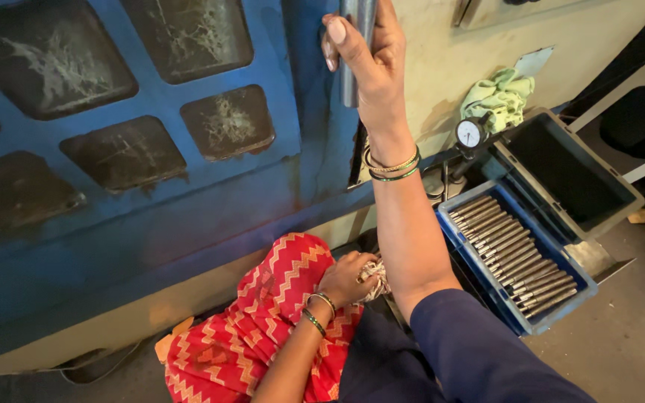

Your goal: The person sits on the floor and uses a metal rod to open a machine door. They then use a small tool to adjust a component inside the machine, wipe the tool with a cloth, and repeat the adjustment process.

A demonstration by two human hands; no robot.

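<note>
The right hand (pixel 367 56) holds in a closed grip the smooth grey steel rod (pixel 351 75), raised upright, probably heavy, stiff and slippery, best taken around its middle, while the left hand (pixel 346 277), far below it, squeezes a pale crumpled cloth (pixel 376 277).

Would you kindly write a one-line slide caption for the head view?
Right hand raises a metal rod beside a blue crate of rods; left hand holds a cloth wad.

Right hand (pixel 367 52) raised, fingers closed, left hand (pixel 345 280) low, fist clenched
</note>
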